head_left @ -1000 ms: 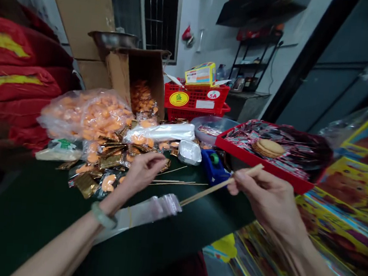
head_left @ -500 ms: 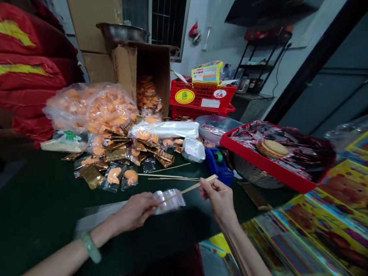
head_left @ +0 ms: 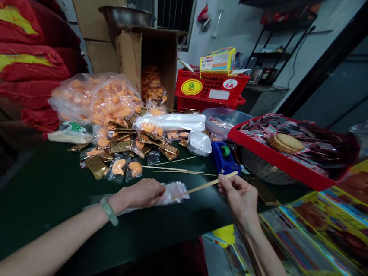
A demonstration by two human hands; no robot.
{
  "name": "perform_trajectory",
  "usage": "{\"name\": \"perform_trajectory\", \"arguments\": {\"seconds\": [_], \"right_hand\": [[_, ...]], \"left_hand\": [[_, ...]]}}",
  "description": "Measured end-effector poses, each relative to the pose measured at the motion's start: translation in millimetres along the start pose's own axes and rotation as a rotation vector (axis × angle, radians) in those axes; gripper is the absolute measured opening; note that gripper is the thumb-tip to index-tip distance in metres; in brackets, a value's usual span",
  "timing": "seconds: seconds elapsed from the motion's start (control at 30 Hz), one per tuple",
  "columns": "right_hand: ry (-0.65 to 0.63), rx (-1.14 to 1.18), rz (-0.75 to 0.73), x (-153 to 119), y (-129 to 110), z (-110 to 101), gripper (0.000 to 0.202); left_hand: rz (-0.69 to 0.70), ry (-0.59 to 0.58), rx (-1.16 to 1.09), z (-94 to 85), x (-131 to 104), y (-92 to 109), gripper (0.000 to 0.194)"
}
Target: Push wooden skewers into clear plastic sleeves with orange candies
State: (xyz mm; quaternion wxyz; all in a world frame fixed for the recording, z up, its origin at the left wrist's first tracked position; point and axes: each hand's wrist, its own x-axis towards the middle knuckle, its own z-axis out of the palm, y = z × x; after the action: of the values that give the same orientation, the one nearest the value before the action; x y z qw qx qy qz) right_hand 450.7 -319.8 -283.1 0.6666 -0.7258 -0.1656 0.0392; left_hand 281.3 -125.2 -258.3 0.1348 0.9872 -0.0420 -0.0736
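My right hand (head_left: pixel 238 195) pinches the upper end of a flat light wooden stick (head_left: pixel 203 186), which slants down to the left. Its lower end lies over a clear plastic bag (head_left: pixel 177 191). Closed fingers of my left hand (head_left: pixel 148 192) hold the bag near its middle against the dark green table (head_left: pixel 68 187). Several thin sticks (head_left: pixel 174 170) lie on the table just beyond. Behind them are foil tins (head_left: pixel 199 143), gold packets (head_left: pixel 121 145) and wrapped orange pieces (head_left: pixel 134 169).
A blue tape dispenser (head_left: pixel 224 158) stands just beyond my right hand. A red tray (head_left: pixel 279 160) of packets and round biscuits is at the right, above yellow printed packages (head_left: pixel 313 211). Red baskets (head_left: pixel 208 90) and an open carton (head_left: pixel 130 54) stand behind.
My right hand has moved right with the stick, so more of it shows between my hands. My left hand has shifted slightly along the bag. The view has also shifted.
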Motion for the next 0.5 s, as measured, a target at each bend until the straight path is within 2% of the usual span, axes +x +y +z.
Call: {"name": "perform_trajectory", "arguments": {"seconds": [0.1, 0.23, 0.33, 0.43, 0.5], "right_hand": [[0.023, 0.024, 0.025, 0, 0, -2, 0.036], [0.065, 0.198, 0.074, -8, -10, 1, 0.032], [0.002, 0.264, 0.036, -19, -18, 13, 0.027], [-0.078, 0.197, -0.001, -27, -21, 25, 0.026], [-0.078, 0.148, -0.015, -28, -20, 29, 0.027]], "left_hand": [[0.026, 0.001, -0.009, 0.4, -9, -4, 0.010], [0.037, 0.039, -0.049, 2.7, -24, -9, 0.011], [0.051, 0.053, -0.095, 4.4, -30, -9, 0.015], [0.039, 0.125, -0.094, 2.9, -34, -10, 0.019], [-0.019, 0.175, -0.080, -0.7, -38, -13, 0.020]]}}
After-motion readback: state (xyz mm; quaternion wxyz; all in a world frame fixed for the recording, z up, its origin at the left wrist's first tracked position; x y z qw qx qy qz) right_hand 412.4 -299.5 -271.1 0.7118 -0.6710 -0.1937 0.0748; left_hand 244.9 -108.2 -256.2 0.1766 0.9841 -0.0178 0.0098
